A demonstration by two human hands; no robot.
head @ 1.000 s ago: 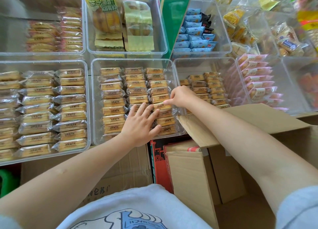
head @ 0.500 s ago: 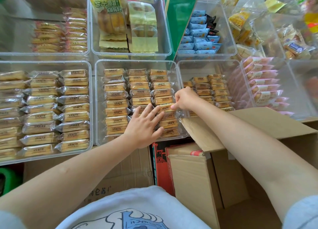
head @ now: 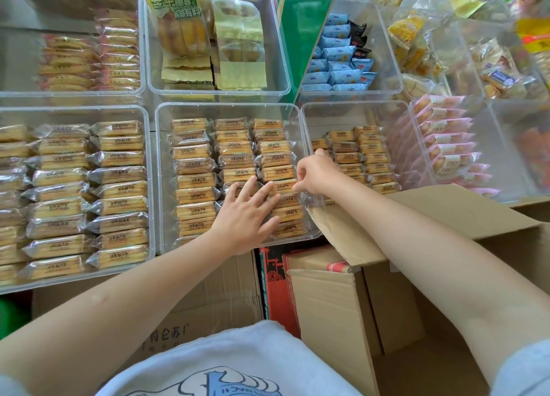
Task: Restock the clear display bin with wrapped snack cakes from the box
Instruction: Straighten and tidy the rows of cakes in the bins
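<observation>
Left hand flat, fingers spread, right hand pinching

Place: a snack shop's display shelf.
Evidence: clear display bins set side by side, each with rows of wrapped snack cakes.
Stock: cardboard boxes below the bins.

Head-worn camera looks forward and steeply down, close over shelf bins.

Yellow snack bag with large Chinese characters, cardboard carton printed with Chinese characters, cake wrappers' print illegible
</observation>
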